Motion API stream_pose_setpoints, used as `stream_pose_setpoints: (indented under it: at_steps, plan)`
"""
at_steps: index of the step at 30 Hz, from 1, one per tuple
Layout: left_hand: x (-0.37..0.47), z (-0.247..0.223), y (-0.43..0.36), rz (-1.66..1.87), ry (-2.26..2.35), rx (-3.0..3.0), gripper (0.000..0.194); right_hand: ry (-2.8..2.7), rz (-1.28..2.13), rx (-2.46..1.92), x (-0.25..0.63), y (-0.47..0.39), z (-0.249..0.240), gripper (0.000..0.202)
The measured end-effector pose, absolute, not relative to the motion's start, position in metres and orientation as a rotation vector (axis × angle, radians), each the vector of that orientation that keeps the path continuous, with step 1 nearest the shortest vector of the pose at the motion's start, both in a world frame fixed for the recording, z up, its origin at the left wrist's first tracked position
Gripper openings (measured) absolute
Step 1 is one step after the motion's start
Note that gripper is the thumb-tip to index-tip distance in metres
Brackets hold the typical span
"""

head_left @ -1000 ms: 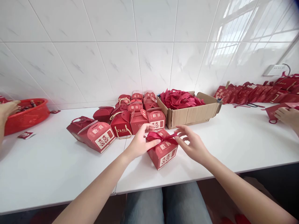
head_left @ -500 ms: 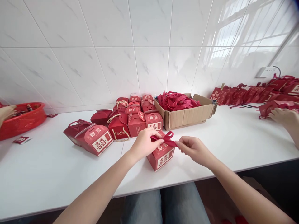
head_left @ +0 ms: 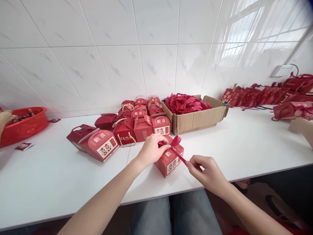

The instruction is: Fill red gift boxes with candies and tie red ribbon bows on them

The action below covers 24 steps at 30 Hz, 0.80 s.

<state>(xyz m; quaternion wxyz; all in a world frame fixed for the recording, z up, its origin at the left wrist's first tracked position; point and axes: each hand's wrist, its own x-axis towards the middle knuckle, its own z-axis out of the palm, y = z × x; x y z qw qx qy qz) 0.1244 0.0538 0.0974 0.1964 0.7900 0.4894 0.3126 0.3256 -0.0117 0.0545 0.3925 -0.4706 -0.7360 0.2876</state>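
Note:
In front of me a red gift box (head_left: 163, 165) with gold and white print stands on the white table, a red ribbon (head_left: 175, 141) tied in a bow on its top. My left hand (head_left: 154, 148) pinches the bow at its left side, over the box's upper left edge. A ribbon tail runs taut across the box front to my right hand (head_left: 204, 169), which is closed on its end, off the box's lower right. The knot is partly hidden by my left fingers.
Behind stand several red boxes (head_left: 143, 129) and a cardboard box (head_left: 195, 122) of loose ribbons. Two more boxes (head_left: 99, 143) are on the left, near a red basin (head_left: 31, 125) with another person's hand. At right, another person's hand (head_left: 299, 127) is beside red boxes (head_left: 290, 111).
My right hand has drawn the ribbon tail down and toward me, and the tail now looks longer and tighter. My left hand stays on the bow. The hand at far right has moved off its box.

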Motion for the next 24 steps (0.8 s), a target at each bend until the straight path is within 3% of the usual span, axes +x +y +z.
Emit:
stream_pose_setpoints:
  at_steps: [6,11,14,16,18,22,24]
  plan:
    - [0.123,0.097,0.053,0.917,1.359,2.166,0.01,-1.987,0.79,-1.272,0.344,-0.016,0.067,0.033]
    - [0.109,0.101,0.053,0.979,1.244,1.977,0.051,-1.812,0.567,-1.244,0.362,0.004,0.091,0.027]
    - [0.097,0.101,0.055,0.947,1.212,1.962,0.035,-1.864,0.544,-1.133,0.36,0.02,0.096,0.018]
    - [0.092,0.099,0.058,0.905,1.173,1.999,0.027,-1.953,0.564,-1.085,0.351,0.03,0.093,0.033]
    - [0.09,0.096,0.06,0.885,1.145,1.987,0.024,-1.976,0.604,-1.114,0.341,0.038,0.088,0.04]
    - [0.094,0.093,0.062,0.853,1.083,1.802,0.026,-1.802,0.8,-1.218,0.323,0.047,0.08,0.021]
    - [0.097,0.095,0.062,0.79,1.057,1.715,0.028,-1.719,0.881,-1.225,0.319,0.049,0.08,0.031]
